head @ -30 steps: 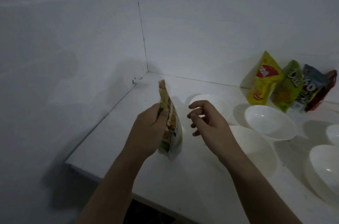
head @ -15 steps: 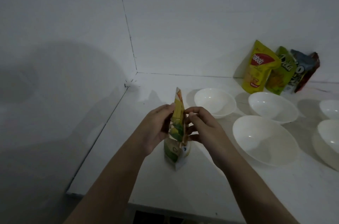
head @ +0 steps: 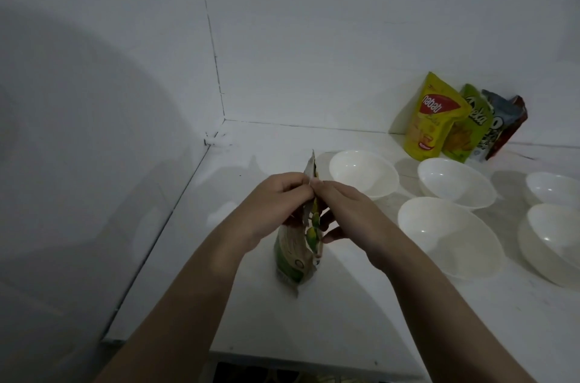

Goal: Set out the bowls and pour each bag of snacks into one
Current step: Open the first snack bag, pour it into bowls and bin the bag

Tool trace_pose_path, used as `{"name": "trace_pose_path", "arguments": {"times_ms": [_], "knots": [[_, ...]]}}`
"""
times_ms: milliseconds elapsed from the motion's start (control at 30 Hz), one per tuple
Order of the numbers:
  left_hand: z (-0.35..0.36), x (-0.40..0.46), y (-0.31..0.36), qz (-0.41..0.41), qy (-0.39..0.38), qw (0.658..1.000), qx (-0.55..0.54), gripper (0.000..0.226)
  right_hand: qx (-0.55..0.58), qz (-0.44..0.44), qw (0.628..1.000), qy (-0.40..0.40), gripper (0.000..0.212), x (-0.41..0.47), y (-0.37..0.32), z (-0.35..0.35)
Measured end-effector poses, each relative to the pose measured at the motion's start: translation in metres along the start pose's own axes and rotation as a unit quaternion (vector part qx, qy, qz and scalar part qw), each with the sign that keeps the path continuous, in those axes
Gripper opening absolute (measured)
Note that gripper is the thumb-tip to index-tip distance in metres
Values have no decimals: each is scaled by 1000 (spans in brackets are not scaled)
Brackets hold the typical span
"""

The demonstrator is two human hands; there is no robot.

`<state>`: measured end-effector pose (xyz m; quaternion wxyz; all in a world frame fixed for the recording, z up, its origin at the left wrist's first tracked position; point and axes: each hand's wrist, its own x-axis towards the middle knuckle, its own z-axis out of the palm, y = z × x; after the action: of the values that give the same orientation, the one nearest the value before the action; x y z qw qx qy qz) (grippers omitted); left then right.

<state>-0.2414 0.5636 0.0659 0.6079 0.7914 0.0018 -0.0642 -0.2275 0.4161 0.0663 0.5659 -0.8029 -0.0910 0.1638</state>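
**Both hands pinch the top of a snack bag at the front of the counter**

The front edge of the white counter (head: pixel 314 335) runs across the bottom of the view, with both forearms reaching over it. Bare surface lies between that edge and the green bag (head: pixel 296 257), which stands upright on its base near the front. The counter's left edge runs close along the left wall, and the strip between that edge and the bag is bare.

The left hand (head: pixel 276 203) and the right hand (head: pixel 348 210) meet at the bag's top seam, each pinching it between thumb and fingers, knuckles nearly touching. The bag's upper corner pokes up just above the fingertips.

To the right of the hands sit five white bowls, all upright and looking empty. The nearest large bowl (head: pixel 448 235) is near the right wrist. Farther right another bowl (head: pixel 555 241) is cut by the frame edge. Behind them stand a bowl (head: pixel 364 172) just past the bag's top, a second bowl (head: pixel 455 183) and a small bowl (head: pixel 552 189).

Against the back wall lean four more bags, overlapping in a row: a yellow bag (head: pixel 434 119), a light green bag (head: pixel 470 128), a blue-grey bag (head: pixel 494 128) and a dark red bag (head: pixel 514 122). The far left corner of the counter is bare.
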Motion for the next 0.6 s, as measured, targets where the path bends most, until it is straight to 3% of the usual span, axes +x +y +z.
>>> {"name": "trace_pose_path", "arguments": {"times_ms": [200,367,467,533,600], "knots": [[-7,-5,-1,81,132,980,124,32,-122,-52,990,40,35,5,-11,2],[-20,-12,0,101,310,908,262,32,-192,-81,971,120,49,4,-6,-8],[-25,-14,-4,107,367,895,232,31,-191,-107,960,175,51,5,-4,-12],[-21,-17,-6,124,349,909,189,32,-166,-136,960,182,46,5,-6,-7],[-16,-15,-11,118,315,938,81,33,-151,-161,957,188,39,6,-8,-4]]}}
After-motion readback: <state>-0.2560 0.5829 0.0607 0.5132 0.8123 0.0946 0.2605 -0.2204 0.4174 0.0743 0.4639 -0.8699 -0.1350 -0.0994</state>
